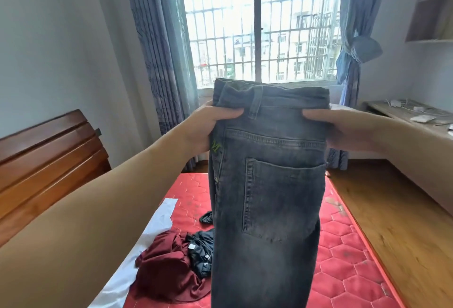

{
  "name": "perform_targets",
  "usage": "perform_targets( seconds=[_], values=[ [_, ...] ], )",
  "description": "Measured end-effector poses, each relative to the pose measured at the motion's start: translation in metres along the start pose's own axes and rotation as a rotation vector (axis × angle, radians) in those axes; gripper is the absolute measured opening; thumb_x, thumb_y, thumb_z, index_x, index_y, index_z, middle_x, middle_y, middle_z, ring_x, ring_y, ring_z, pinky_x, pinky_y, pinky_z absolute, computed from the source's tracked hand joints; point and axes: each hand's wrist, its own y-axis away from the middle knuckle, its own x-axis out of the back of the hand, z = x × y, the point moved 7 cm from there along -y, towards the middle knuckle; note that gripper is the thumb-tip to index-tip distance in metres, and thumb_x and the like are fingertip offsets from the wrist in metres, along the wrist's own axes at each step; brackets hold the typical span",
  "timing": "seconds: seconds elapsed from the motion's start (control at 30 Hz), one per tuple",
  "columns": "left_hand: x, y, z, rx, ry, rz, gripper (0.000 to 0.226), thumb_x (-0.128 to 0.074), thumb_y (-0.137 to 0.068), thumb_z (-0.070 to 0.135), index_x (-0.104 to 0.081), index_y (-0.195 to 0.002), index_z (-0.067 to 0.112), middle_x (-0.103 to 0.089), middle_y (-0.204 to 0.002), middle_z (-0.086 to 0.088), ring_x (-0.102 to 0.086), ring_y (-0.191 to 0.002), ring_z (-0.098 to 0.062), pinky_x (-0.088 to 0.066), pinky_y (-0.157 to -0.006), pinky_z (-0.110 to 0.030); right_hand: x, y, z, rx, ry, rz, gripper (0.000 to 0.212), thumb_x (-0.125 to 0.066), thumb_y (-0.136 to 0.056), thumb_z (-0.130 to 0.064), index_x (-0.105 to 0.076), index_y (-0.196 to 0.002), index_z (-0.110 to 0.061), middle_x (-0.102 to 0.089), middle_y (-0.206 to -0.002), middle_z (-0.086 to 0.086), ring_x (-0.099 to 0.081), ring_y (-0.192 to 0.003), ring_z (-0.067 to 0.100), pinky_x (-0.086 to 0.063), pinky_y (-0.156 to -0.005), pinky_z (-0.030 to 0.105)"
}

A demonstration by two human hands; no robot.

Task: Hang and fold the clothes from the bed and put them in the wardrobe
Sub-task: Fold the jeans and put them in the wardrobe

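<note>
Faded grey denim jeans (267,185), matt; quilted red mattress (343,258), slight sheen; glossy wooden headboard (49,155); maroon cloth garment (169,263).

**Bare arms, no sleeves in view**

Two forearms reach into the head view, one from the lower left and one from the right edge. Both are uncovered along their whole visible length: no sleeve, cuff or glove shows anywhere on them. The left hand (208,128) and the right hand (343,127) are bare too. No watch, bracelet or band sits on either wrist, and no ring shows on the fingers that can be seen. The thumbs show short nails. Nothing of the person's clothing enters the picture.
</note>
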Motion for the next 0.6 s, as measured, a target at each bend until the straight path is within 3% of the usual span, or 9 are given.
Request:
perform_targets(
  seconds=[0.07,0.13,0.23,0.3,0.4,0.5,0.6],
  values=[
    [0.008,-0.001,-0.002,0.018,0.002,-0.006,0.021,-0.06,-0.079,0.008,-0.068,-0.099,0.011,-0.075,-0.087,-0.003,-0.072,-0.077,-0.019,-0.061,-0.072,-0.034,-0.007,-0.002,-0.008,0.053,-0.04,0.03,0.066,-0.084,-0.061,-0.036,-0.061,-0.121,-0.018,-0.072,-0.116,0.001,-0.069,-0.105,0.019,-0.057,-0.09,0.036],
    [0.022,-0.005,-0.003,0.016,-0.03,0.085,0.017,-0.062,-0.086,0.01,-0.067,-0.102,0.011,-0.075,-0.091,-0.004,-0.072,-0.081,-0.021,-0.061,-0.075,-0.036,-0.007,-0.004,-0.022,0.104,-0.023,0.167,0.052,-0.077,-0.065,-0.027,-0.064,-0.114,-0.016,-0.073,-0.111,0.002,-0.071,-0.098,0.018,-0.058,-0.083,0.034],
    [0.039,-0.007,-0.002,-0.013,-0.107,0.264,0.017,-0.069,-0.089,0.025,-0.068,-0.103,0.017,-0.077,-0.096,-0.001,-0.072,-0.091,-0.022,-0.059,-0.076,-0.033,-0.004,-0.005,-0.041,0.176,-0.065,0.333,0.055,-0.083,-0.059,-0.027,-0.067,-0.11,-0.012,-0.075,-0.103,0.003,-0.073,-0.093,0.021,-0.058,-0.081,0.035],
    [0.043,-0.009,0.0,-0.015,-0.108,0.303,0.02,-0.071,-0.087,0.031,-0.068,-0.102,0.019,-0.077,-0.096,0.001,-0.073,-0.089,-0.019,-0.059,-0.075,-0.031,-0.005,-0.004,-0.05,0.221,-0.105,0.397,0.039,-0.083,-0.067,-0.025,-0.07,-0.102,-0.013,-0.076,-0.097,0.003,-0.074,-0.089,0.021,-0.058,-0.08,0.035],
    [0.042,-0.013,-0.001,0.023,-0.133,0.254,0.034,-0.075,-0.082,0.032,-0.067,-0.111,0.015,-0.075,-0.105,-0.003,-0.072,-0.096,-0.022,-0.057,-0.085,-0.037,-0.006,0.003,-0.059,0.225,0.173,0.491,0.02,-0.08,-0.076,-0.034,-0.068,-0.084,-0.02,-0.074,-0.085,-0.002,-0.071,-0.079,0.016,-0.057,-0.072,0.028],
    [0.032,-0.013,-0.026,0.139,-0.206,0.101,0.041,-0.075,-0.071,0.035,-0.067,-0.106,0.015,-0.076,-0.1,-0.001,-0.072,-0.094,-0.02,-0.057,-0.083,-0.035,-0.005,0.001,-0.038,-0.031,0.502,0.333,0.032,-0.078,-0.075,-0.045,-0.068,-0.088,-0.018,-0.073,-0.084,-0.001,-0.07,-0.078,0.014,-0.057,-0.07,0.027],
    [0.019,-0.01,-0.061,0.311,-0.188,-0.134,0.029,-0.072,-0.077,0.024,-0.067,-0.102,0.01,-0.076,-0.097,-0.005,-0.073,-0.086,-0.019,-0.06,-0.076,-0.032,0.001,-0.002,0.002,-0.236,0.47,0.072,0.045,-0.078,-0.075,-0.037,-0.068,-0.109,-0.009,-0.076,-0.098,0.007,-0.073,-0.092,0.024,-0.057,-0.087,0.04]
  ],
)
